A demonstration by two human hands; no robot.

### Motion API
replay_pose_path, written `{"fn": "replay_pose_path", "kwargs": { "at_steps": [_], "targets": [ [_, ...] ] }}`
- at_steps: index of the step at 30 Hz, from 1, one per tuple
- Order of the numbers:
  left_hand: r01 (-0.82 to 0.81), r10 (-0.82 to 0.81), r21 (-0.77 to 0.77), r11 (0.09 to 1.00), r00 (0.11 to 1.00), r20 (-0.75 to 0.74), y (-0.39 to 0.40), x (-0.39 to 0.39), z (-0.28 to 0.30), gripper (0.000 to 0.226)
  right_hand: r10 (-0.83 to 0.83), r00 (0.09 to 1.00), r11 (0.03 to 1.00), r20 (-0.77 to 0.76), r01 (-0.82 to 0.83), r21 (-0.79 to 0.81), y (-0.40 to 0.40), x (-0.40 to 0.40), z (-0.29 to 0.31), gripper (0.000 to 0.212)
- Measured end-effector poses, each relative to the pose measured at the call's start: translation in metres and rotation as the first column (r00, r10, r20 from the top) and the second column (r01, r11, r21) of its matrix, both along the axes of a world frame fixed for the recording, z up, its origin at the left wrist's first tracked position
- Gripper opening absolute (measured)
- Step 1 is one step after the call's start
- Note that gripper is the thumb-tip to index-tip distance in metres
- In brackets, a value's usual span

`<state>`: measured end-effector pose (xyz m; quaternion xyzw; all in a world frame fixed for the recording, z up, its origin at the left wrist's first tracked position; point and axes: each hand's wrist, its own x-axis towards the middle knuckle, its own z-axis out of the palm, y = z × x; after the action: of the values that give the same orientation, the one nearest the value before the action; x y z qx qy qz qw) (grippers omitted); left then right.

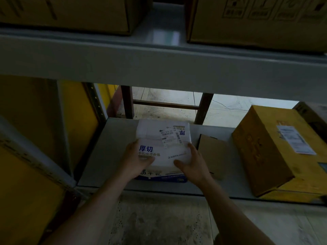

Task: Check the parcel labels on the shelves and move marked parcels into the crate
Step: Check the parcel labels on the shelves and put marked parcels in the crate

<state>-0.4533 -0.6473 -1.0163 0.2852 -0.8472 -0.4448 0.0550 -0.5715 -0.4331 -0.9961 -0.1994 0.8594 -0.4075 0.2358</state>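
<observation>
On the lower shelf (109, 147), both hands have hold of the white parcel (163, 147); the left hand (136, 160) clasps its near left corner, thumb laid over the top and fingers hidden along the side; the right hand (192, 162) grips the near right corner the same way, thumb across the top face. This parcel sits near the front middle of the shelf, resting on or tipped slightly from it; which of the two I cannot tell. Its shipping label (171, 137) faces up toward the camera, though the print is too small to read. Just beside it to the right lies a flat brown cardboard piece (212, 152); further right stands a yellow carton (269, 149) with its own label (294, 139) on top. Two more cartons (256, 20) rest on the shelf above. No crate is in view; so the work looks to be at the checking step for this parcel, with the yellow carton and upper boxes seemingly left to inspect, and nothing visibly moved yet.
</observation>
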Motion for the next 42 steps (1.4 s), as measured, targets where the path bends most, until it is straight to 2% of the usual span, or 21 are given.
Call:
{"fn": "replay_pose_path", "kwargs": {
  "at_steps": [3,11,19,21,24,27,32,35,38,42],
  "targets": [
    [-0.002,0.002,0.025,1.0,1.0,0.014,-0.003,-0.004,-0.012,0.061,0.0,1.0,1.0,0.016,0.0,0.011,-0.001,-0.002,-0.007,0.09],
    [0.015,-0.018,0.093,0.996,0.999,0.03,0.001,-0.005,-0.021,0.058,0.002,1.0,0.999,0.027,-0.003,0.035,0.001,-0.004,-0.022,0.088],
    [0.034,-0.037,0.04,0.999,0.996,0.079,-0.002,-0.007,-0.027,0.071,0.005,1.0,0.999,0.024,-0.005,0.032,0.002,-0.005,-0.025,0.088],
    [0.01,-0.007,-0.03,1.0,0.995,0.095,0.002,-0.008,-0.018,0.068,0.006,1.0,0.999,0.003,-0.006,0.033,0.007,-0.006,-0.022,0.086],
    [-0.027,0.046,-0.269,0.963,0.997,0.067,0.018,-0.019,0.005,0.074,-0.051,0.998,0.999,-0.022,0.051,0.004,0.023,-0.013,-0.013,0.082],
    [0.023,-0.025,-0.31,0.951,1.0,-0.001,0.048,-0.041,0.025,0.077,-0.154,0.983,0.985,-0.098,0.161,0.062,0.044,-0.024,-0.009,0.079],
    [0.137,-0.165,-0.275,0.952,0.983,-0.08,0.107,-0.078,0.042,0.06,-0.217,0.953,0.96,-0.211,0.248,0.132,0.076,-0.038,-0.013,0.075],
    [0.228,-0.256,-0.244,0.942,0.963,-0.088,0.143,-0.098,0.04,0.053,-0.23,0.948,0.944,-0.221,0.273,0.187,0.096,-0.049,-0.02,0.072],
    [0.292,-0.3,-0.163,0.942,0.953,-0.026,0.175,-0.118,0.028,0.052,-0.212,0.952,0.935,-0.222,0.263,0.236,0.113,-0.054,-0.028,0.07],
    [0.278,-0.273,-0.016,0.96,0.953,0.132,0.203,-0.141,0.001,0.059,-0.132,0.965,0.942,-0.225,0.193,0.274,0.132,-0.059,-0.034,0.059]
  ]
}}
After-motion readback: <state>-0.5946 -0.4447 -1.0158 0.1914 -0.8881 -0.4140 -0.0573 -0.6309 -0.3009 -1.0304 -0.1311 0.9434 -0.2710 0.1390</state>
